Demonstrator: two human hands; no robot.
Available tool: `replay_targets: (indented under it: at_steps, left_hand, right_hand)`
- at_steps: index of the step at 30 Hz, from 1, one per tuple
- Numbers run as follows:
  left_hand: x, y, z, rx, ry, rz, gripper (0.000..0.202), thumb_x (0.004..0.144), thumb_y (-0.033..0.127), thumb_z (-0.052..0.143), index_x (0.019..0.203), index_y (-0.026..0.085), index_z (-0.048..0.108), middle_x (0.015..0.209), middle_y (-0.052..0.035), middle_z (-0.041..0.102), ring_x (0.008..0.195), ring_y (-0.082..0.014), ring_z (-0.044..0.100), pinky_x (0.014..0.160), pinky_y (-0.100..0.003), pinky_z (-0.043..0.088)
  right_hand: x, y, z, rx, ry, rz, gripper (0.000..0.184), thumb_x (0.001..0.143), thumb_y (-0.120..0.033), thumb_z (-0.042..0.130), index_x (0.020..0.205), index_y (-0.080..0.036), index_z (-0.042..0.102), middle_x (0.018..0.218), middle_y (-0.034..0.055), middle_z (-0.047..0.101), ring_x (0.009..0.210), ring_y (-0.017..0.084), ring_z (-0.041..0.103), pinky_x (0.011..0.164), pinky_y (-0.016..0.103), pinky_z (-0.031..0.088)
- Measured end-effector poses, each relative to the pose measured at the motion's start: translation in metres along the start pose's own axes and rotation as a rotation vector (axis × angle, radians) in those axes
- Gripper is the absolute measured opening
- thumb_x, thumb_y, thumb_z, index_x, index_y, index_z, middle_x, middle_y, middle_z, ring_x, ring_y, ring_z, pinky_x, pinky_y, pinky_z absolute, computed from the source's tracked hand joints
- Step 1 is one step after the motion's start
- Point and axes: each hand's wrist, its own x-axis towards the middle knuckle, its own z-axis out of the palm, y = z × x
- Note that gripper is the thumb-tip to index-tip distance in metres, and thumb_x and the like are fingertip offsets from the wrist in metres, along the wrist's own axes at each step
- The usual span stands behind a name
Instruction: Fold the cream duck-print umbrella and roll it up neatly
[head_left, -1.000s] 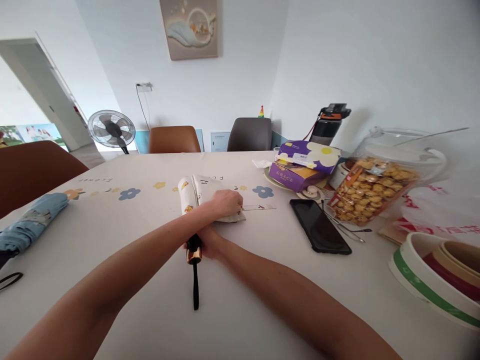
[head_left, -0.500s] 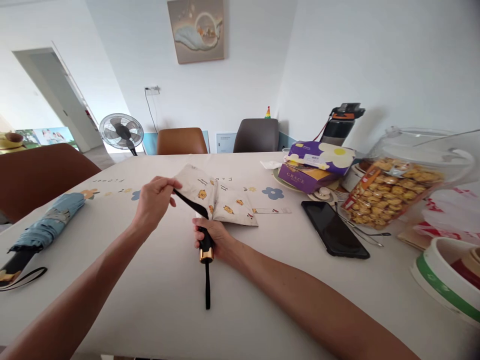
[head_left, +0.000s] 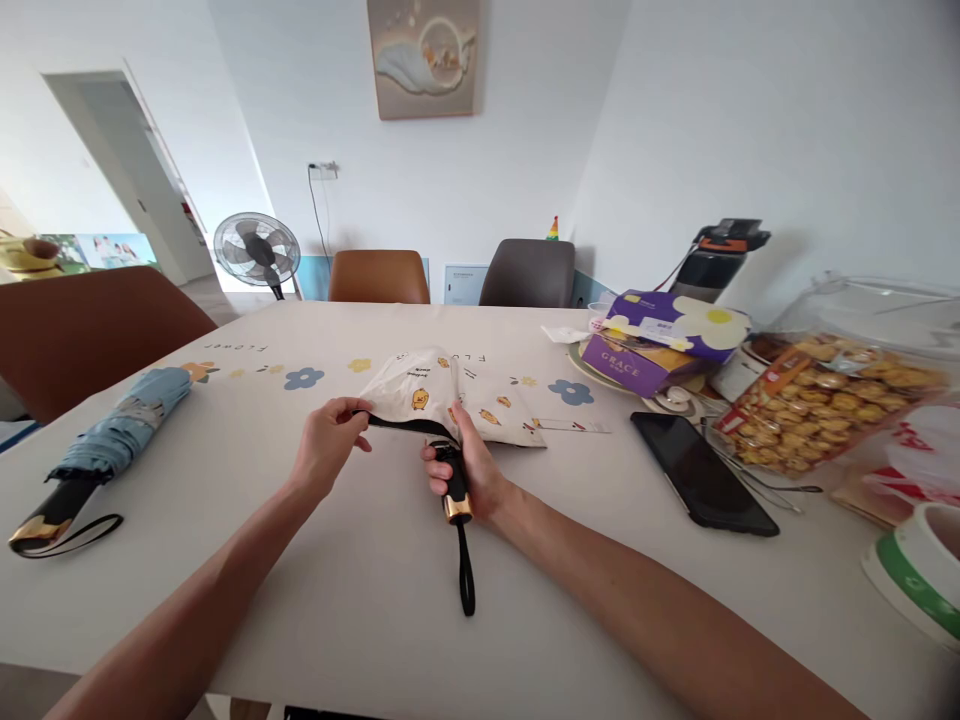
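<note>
A folding umbrella (head_left: 499, 405) with cream fabric, yellow duck prints and a black underside lies partly spread over the table in front of me. My right hand (head_left: 472, 465) is wrapped round its black handle, with the thumb up against the fabric. Below the handle's gold end a black wrist strap hangs toward me. My left hand (head_left: 335, 437) pinches the edge of a fabric fold at the left and holds it out sideways. Off to the left lies a second, blue folding umbrella (head_left: 124, 425), bundled up, with a black and gold handle.
At the right are a black phone (head_left: 701, 472), cables, a purple box (head_left: 626, 362), a clear jar of snacks (head_left: 840, 390) and a white-green roll (head_left: 919, 575). A dark bottle (head_left: 716, 262) stands behind. Chairs (head_left: 379, 276) line the far table edge.
My left hand has drawn the fabric fold lower, so it lies flatter. My right thumb has risen onto the fabric. The view has shifted slightly left.
</note>
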Motion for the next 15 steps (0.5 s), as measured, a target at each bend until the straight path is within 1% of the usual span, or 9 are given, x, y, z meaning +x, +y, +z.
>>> replay_targets:
  at_steps: [2,4,7,8,9,11,13,15]
  left_hand:
    - [0.000,-0.001,0.000,0.027,0.031,0.029,0.020,0.068,0.027,0.053,0.084,0.022,0.064,0.075,0.0019,0.057,0.048,-0.0098,0.052,0.052,-0.027,0.043]
    - [-0.001,0.001,-0.002,0.039,0.079,0.090,0.017,0.069,0.029,0.054,0.081,0.022,0.063,0.084,0.0011,0.058,0.050,-0.0089,0.051,0.053,-0.026,0.044]
    - [0.000,0.006,-0.012,0.011,0.156,0.211,0.014,0.070,0.029,0.054,0.079,0.023,0.062,0.098,0.0009,0.056,0.061,-0.0093,0.054,0.062,-0.025,0.046]
    - [0.001,0.008,-0.017,0.015,0.160,0.229,0.013,0.070,0.029,0.055,0.079,0.023,0.062,0.099,0.0012,0.056,0.063,-0.0095,0.054,0.064,-0.024,0.046]
    - [0.002,0.009,-0.022,0.038,0.139,0.228,0.013,0.069,0.030,0.055,0.078,0.023,0.062,0.098,0.0013,0.057,0.064,-0.0098,0.054,0.064,-0.024,0.046]
    - [0.004,0.011,-0.030,0.127,0.032,0.178,0.013,0.068,0.031,0.055,0.077,0.023,0.061,0.093,0.0011,0.059,0.063,-0.0109,0.054,0.060,-0.024,0.044]
    - [0.006,0.011,-0.035,0.212,-0.088,0.113,0.013,0.066,0.030,0.056,0.075,0.022,0.061,0.084,0.0005,0.061,0.060,-0.0119,0.053,0.057,-0.024,0.043]
    - [0.008,0.010,-0.037,0.247,-0.150,0.068,0.012,0.062,0.027,0.055,0.072,0.022,0.061,0.072,0.0007,0.059,0.059,-0.0127,0.051,0.055,-0.024,0.042]
  right_hand:
    - [0.001,0.000,-0.001,-0.007,0.001,0.010,0.061,0.069,-0.077,0.039,0.064,-0.016,0.045,0.053,-0.0037,0.042,0.036,0.005,0.031,0.032,0.020,0.032]
    - [0.002,0.000,-0.003,-0.015,-0.001,-0.002,0.061,0.070,-0.077,0.037,0.064,-0.016,0.045,0.052,-0.0034,0.042,0.036,0.005,0.031,0.033,0.020,0.032]
    - [0.002,0.001,-0.004,-0.053,-0.015,0.036,0.064,0.068,-0.080,0.032,0.062,-0.018,0.045,0.046,-0.0041,0.038,0.036,0.006,0.032,0.034,0.019,0.033]
    - [0.002,0.001,-0.005,-0.065,-0.021,0.051,0.065,0.068,-0.081,0.030,0.062,-0.018,0.045,0.044,-0.0043,0.036,0.036,0.007,0.032,0.034,0.019,0.033]
    - [0.002,0.001,-0.005,-0.075,-0.025,0.059,0.065,0.067,-0.082,0.030,0.061,-0.018,0.045,0.042,-0.0045,0.035,0.036,0.007,0.032,0.034,0.019,0.033]
    - [0.002,0.001,-0.006,-0.076,-0.014,0.046,0.065,0.068,-0.081,0.029,0.061,-0.018,0.045,0.040,-0.0047,0.034,0.035,0.007,0.032,0.034,0.018,0.033]
    - [0.003,0.001,-0.006,-0.079,0.012,0.041,0.064,0.069,-0.080,0.030,0.061,-0.018,0.044,0.040,-0.0049,0.034,0.034,0.007,0.032,0.033,0.018,0.033]
    - [0.004,0.001,-0.006,-0.092,0.037,0.052,0.062,0.070,-0.079,0.033,0.060,-0.018,0.043,0.039,-0.0054,0.032,0.033,0.007,0.033,0.032,0.018,0.032]
